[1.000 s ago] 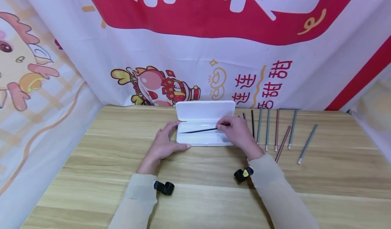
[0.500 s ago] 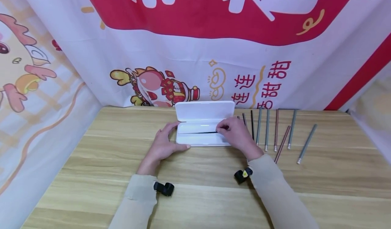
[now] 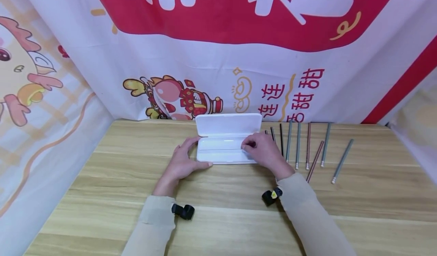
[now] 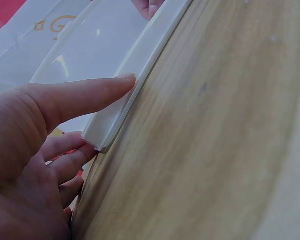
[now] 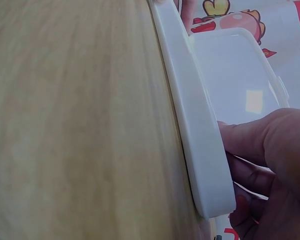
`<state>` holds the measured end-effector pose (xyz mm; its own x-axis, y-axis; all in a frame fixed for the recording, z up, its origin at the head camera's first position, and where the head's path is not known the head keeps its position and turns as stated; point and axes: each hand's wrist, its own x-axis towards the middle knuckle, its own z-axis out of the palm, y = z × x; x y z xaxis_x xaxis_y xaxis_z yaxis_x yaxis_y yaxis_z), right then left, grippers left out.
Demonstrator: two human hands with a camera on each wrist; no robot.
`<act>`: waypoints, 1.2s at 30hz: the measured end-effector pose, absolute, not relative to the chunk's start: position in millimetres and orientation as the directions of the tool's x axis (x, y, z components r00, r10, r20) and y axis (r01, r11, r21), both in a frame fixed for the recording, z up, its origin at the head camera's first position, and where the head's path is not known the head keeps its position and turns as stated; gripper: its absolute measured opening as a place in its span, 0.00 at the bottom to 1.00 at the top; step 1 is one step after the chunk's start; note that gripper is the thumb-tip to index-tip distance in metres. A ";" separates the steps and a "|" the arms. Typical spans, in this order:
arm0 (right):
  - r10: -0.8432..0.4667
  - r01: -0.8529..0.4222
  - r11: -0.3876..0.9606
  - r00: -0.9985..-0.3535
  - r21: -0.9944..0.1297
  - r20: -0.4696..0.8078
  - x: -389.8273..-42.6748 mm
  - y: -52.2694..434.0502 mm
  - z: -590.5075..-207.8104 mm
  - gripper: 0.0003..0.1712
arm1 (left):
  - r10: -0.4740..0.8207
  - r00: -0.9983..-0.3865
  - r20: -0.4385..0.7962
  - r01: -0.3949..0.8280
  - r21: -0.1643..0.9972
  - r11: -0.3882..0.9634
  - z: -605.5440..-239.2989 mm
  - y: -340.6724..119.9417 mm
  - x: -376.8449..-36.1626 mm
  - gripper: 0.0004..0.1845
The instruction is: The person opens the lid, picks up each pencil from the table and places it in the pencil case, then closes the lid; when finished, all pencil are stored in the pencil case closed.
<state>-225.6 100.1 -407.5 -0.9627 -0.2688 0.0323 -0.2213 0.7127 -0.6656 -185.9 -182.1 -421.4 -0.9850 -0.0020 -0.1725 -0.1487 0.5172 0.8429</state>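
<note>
A white pencil case [image 3: 223,157] stands on the table with its lid [image 3: 229,124] raised at the back. Its left end is gripped by my left hand [image 3: 182,163], thumb on the front edge and fingers round the side and back, as the left wrist view also shows at the case's corner [image 4: 107,125]. My right hand [image 3: 264,149] reaches into the right end, thumb and fingertips pinched together low inside. The black pencil at those fingertips is hidden behind the case's front wall. In the right wrist view, that wall [image 5: 197,130] covers part of the fingers [image 5: 245,137].
Right of the case lie several loose pencils: black ones [image 3: 282,139], blue-grey ones [image 3: 342,161] and reddish ones [image 3: 315,160]. A printed cloth [image 3: 170,55] hangs along the wooden table's back edge [image 3: 153,121].
The black pencil, slanting visibly across the case a second ago, has sunk with my right fingertips until it is out of sight. My left hand keeps its hold on the case.
</note>
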 end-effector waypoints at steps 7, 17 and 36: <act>-0.268 -0.210 0.711 -0.963 -0.671 0.017 -224.6 100.3 -406.4 0.06 | -0.012 -0.982 -0.190 -0.169 0.844 0.509 -421.0 -182.0 -186.0 0.50; -0.278 -0.223 0.701 -0.960 -0.678 0.028 -223.9 102.7 -406.8 0.06 | -0.027 -0.977 -0.211 -0.196 0.840 0.506 -418.6 -179.8 -185.9 0.49; -0.242 -0.239 0.638 -0.965 -0.732 0.104 -213.7 117.7 -384.2 0.06 | -0.043 -0.969 -0.243 -0.232 0.838 0.494 -415.7 -179.3 -182.8 0.51</act>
